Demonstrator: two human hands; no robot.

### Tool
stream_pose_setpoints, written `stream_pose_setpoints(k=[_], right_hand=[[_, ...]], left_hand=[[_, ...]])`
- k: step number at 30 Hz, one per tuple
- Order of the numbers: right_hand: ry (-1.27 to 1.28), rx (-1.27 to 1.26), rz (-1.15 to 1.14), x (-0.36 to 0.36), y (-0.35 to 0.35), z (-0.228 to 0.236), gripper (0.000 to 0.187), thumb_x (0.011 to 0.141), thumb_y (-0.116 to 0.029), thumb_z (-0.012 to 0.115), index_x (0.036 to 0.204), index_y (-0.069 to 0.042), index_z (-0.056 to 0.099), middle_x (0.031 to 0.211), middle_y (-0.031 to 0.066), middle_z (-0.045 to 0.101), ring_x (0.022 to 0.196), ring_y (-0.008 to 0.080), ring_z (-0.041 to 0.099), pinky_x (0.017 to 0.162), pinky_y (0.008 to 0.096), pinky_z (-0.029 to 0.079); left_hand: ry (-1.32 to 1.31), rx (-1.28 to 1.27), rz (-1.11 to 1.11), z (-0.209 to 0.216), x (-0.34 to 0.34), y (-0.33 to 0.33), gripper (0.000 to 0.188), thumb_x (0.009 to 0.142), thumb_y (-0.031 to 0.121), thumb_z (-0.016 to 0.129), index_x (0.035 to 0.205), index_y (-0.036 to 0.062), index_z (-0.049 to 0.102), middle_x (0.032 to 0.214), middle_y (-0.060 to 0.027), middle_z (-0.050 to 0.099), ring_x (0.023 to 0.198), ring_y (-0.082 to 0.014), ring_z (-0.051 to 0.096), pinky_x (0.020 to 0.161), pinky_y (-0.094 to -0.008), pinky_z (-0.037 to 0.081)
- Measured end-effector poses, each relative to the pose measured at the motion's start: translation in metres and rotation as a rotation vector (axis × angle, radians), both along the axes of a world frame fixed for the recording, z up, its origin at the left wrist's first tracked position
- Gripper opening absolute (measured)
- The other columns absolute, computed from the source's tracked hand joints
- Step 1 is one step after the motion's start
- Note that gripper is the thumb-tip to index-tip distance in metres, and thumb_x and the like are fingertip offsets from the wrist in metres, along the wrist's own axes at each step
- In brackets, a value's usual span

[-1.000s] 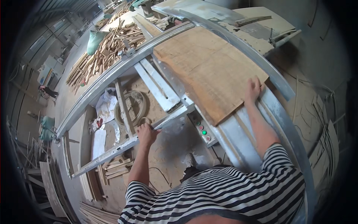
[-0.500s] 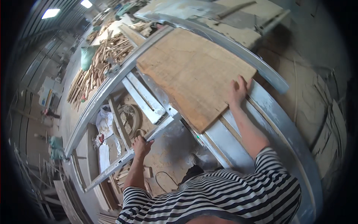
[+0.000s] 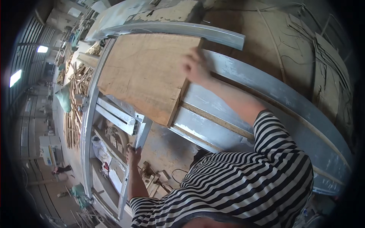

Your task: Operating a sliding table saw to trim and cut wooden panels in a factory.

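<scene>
A wide, flat wooden board (image 3: 140,72) lies on the grey metal table (image 3: 228,72), its left long edge rough and bark-like. My right hand (image 3: 195,68) is at the board's right end, fingers bent over the edge but smeared by motion, so I cannot tell whether it grips. My left hand (image 3: 133,155) is wrapped round a pale metal rail (image 3: 141,133) of the frame left of the board. The left fingertips are partly hidden behind the rail.
A long metal fence (image 3: 175,28) runs along the board's far side. Scrap sticks (image 3: 72,121) are heaped at the left beside a green sack (image 3: 64,99). Wood offcuts (image 3: 154,178) lie on the floor below the frame. Large sheets (image 3: 327,72) lean at the right.
My view has turned, so the board and table appear rotated and shifted left. My right hand's spread fingers are now bent and blurred at the board's end. My left hand stays on the rail.
</scene>
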State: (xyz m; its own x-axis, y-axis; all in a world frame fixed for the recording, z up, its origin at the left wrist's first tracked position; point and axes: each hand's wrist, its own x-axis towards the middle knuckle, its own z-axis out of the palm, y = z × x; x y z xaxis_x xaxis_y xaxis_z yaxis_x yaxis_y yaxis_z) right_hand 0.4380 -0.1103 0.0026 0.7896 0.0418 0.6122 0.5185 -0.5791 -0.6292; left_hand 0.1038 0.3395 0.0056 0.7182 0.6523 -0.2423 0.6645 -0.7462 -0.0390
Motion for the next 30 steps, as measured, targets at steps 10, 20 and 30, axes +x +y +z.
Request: stream_pose_setpoints(k=[10, 20, 30], right_hand=[[0.452, 0.213, -0.386, 0.056, -0.009, 0.02, 0.059, 0.094, -0.038, 0.056, 0.138, -0.002, 0.043, 0.132, 0.0251, 0.055, 0.122, 0.0402, 0.054, 0.1, 0.0471, 0.046], [0.536, 0.193, -0.385, 0.063, -0.015, 0.025, 0.055, 0.092, -0.042, 0.059, 0.134, -0.007, 0.051, 0.129, 0.0229, 0.056, 0.118, 0.0393, 0.054, 0.098, 0.0466, 0.045], [0.354, 0.056, -0.386, 0.06, -0.019, 0.014, 0.051, 0.094, -0.039, 0.056, 0.132, -0.005, 0.054, 0.123, 0.0203, 0.06, 0.117, 0.0383, 0.056, 0.102, 0.0473, 0.042]], left_hand=[[-0.641, -1.185, 0.504, 0.033, 0.119, -0.201, 0.052, 0.103, 0.051, 0.042, 0.116, 0.0027, 0.056, 0.091, -0.0092, 0.061, 0.082, -0.0192, 0.063, 0.078, -0.0377, 0.054], [-0.788, -0.73, 0.431, 0.028, 0.162, -0.204, 0.069, 0.097, 0.052, 0.056, 0.125, -0.0099, 0.051, 0.114, -0.0181, 0.062, 0.103, -0.0243, 0.06, 0.091, -0.0354, 0.048], [-0.957, -0.751, 0.503, 0.041, 0.165, -0.224, 0.084, 0.092, 0.048, 0.067, 0.144, -0.0095, 0.033, 0.128, -0.0277, 0.054, 0.113, -0.0285, 0.058, 0.094, -0.0362, 0.047]])
